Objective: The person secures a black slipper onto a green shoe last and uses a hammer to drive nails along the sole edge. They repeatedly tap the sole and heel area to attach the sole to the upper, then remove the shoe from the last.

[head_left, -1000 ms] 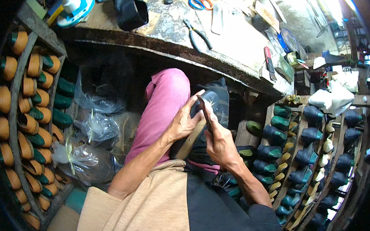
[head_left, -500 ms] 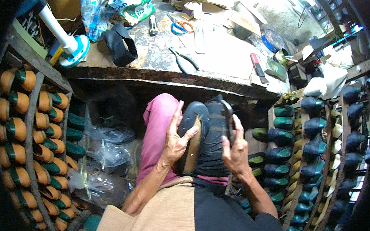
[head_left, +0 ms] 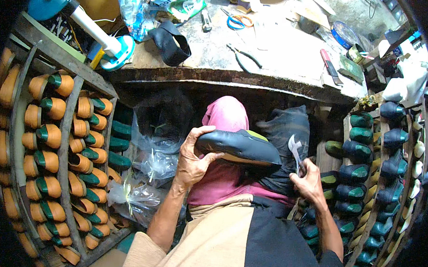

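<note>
My left hand point(head_left: 193, 156) grips one end of a dark shoe point(head_left: 237, 147), fingers over the top and thumb underneath. The shoe lies roughly level above my lap, its far end pointing right. A brown strip of its underside shows along the lower edge, and a yellow-green patch, apparently the last inside, shows at the top. To the right, my right hand point(head_left: 309, 179) is closed around the handles of steel pincers point(head_left: 295, 146). Their curved head points up, apart from the shoe. Below the shoe is my pink trouser leg point(head_left: 227, 112); a dark cloth point(head_left: 287, 127) covers the other thigh.
Racks of orange-and-green shoes point(head_left: 53, 108) stand at left, and dark shoes on lasts point(head_left: 356, 150) at right. Clear plastic bags point(head_left: 149, 166) lie beside my left leg. The workbench point(head_left: 203, 60) ahead holds pliers point(head_left: 244, 57), scissors point(head_left: 237, 21), a cutter point(head_left: 206, 22) and a red-handled knife point(head_left: 330, 67).
The shoe has gone from lying sole-up lengthwise on my lap to being lifted and turned crosswise in my left hand. The pincers have come lower in my right hand. The view has shifted.
</note>
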A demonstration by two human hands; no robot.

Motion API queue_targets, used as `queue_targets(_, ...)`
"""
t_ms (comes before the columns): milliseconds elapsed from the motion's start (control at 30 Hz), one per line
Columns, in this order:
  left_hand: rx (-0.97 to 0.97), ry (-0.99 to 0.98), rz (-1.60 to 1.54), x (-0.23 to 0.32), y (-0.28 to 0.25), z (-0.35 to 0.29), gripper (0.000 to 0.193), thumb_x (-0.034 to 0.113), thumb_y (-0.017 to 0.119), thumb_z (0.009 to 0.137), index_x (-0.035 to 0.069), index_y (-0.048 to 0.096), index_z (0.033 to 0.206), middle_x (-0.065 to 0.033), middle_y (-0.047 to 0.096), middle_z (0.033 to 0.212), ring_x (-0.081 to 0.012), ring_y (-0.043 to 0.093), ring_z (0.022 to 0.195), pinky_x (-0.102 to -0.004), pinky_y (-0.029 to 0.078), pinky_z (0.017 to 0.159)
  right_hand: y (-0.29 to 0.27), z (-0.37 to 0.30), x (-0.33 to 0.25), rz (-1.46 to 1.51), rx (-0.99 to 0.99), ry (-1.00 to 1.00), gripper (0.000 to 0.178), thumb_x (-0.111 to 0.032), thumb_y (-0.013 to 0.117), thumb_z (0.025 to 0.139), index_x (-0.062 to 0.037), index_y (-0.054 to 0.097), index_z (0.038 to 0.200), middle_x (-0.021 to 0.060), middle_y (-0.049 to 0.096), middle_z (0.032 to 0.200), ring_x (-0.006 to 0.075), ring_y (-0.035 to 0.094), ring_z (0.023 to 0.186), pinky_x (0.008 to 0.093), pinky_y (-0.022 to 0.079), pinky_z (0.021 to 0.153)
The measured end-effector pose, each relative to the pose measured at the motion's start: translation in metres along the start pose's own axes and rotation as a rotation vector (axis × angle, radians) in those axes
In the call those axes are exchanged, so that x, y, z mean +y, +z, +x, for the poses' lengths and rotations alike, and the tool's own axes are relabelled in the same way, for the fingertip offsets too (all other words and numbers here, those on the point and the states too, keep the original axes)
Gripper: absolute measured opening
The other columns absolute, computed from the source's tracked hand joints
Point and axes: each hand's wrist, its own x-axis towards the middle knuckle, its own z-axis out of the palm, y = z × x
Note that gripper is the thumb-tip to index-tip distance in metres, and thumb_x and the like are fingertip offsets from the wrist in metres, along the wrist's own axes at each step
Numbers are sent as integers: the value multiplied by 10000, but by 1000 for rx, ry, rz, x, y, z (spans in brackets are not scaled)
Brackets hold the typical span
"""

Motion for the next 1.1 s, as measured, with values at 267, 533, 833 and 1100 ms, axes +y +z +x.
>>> queue_targets(267,157,-59,158,-1,28,20,628,111,927,931,101,627,1483,-126,709,1239,-242,705,1150,-398,561,1046,17,-41,-67,520,-295,17,362,-256,729,1132,-11,721,865,41,730,700,114,722,648,299,554,583)
queue_targets(533,209,184,602,10,32,29,575,251,928,937,38,663,1400,-191,657,1222,-376,682,1136,-476,558,1016,29,-14,-97,234,-737,1,477,-409,696,1138,6,714,902,13,537,678,94,474,681,387,437,606)
queue_targets(833,242,177,557,1,35,16,607,342,944,921,4,664,1339,-195,646,1206,-379,671,1118,-473,547,1004,12,16,-144,70,-800,-37,490,-389,678,1112,29,670,857,96,542,652,155,507,639,441,455,595)
queue_targets(1100,117,99,502,10,32,5,639,148,820,976,0,526,1524,-235,570,1374,-414,599,1287,-504,479,1152,35,12,-140,35,-590,-129,281,-213,678,1085,42,779,1022,79,656,731,156,596,673,388,515,636)
